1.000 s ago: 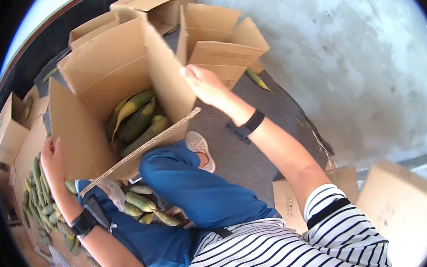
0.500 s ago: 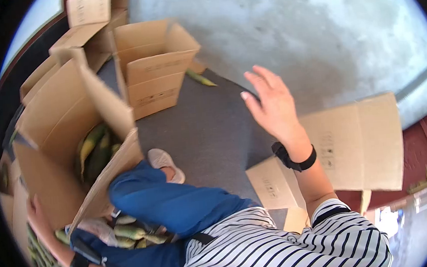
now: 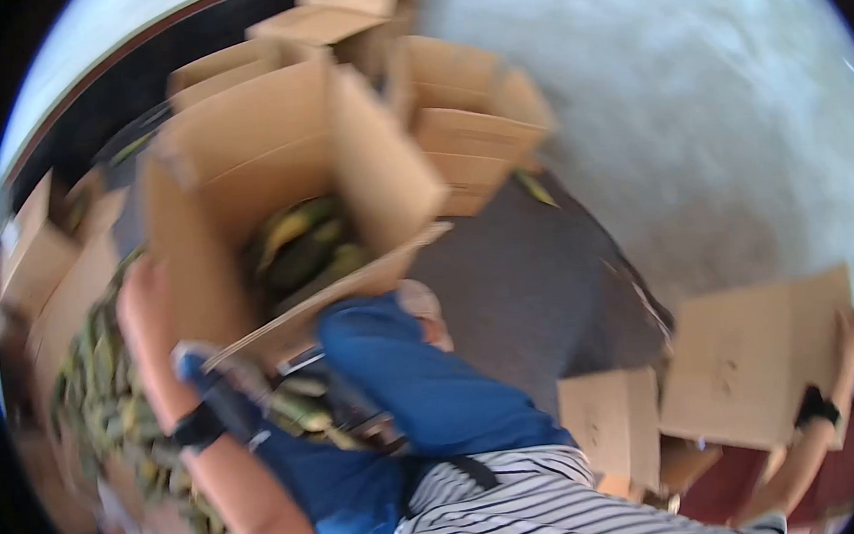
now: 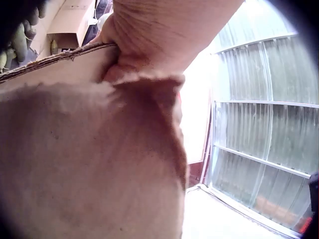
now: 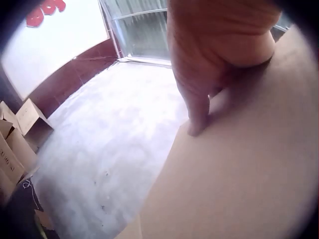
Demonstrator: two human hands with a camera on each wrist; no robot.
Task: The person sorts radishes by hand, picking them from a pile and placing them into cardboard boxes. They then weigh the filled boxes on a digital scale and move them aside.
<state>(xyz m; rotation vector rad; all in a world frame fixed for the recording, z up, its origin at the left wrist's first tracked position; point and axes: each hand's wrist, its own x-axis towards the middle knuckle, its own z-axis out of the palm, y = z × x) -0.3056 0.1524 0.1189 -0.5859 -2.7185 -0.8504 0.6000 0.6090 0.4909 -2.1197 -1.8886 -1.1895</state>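
Note:
In the head view an open cardboard box [image 3: 257, 150] with several green and yellow vegetables [image 3: 305, 246] inside stands before the person's knees. The left hand [image 3: 145, 294] is at its left side; in the left wrist view that hand [image 4: 154, 35] grips the edge of a cardboard flap [image 4: 89, 159]. Far to the right, the right hand [image 3: 851, 339] holds the edge of another cardboard box [image 3: 745, 362]. The right wrist view has this hand [image 5: 219, 50] against the cardboard [image 5: 234, 164], one finger over its edge and the others hidden.
Further open boxes [image 3: 475, 113] stand beyond the filled one. A heap of vegetables [image 3: 106, 393] lies at the left. A smaller box [image 3: 610, 423] sits by the person's right side, on the near side of the dark mat [image 3: 518, 280].
The right hand has let go of the filled box, swung to the far right and taken hold of another box, which is now tilted up. The left hand has stayed at the filled box.

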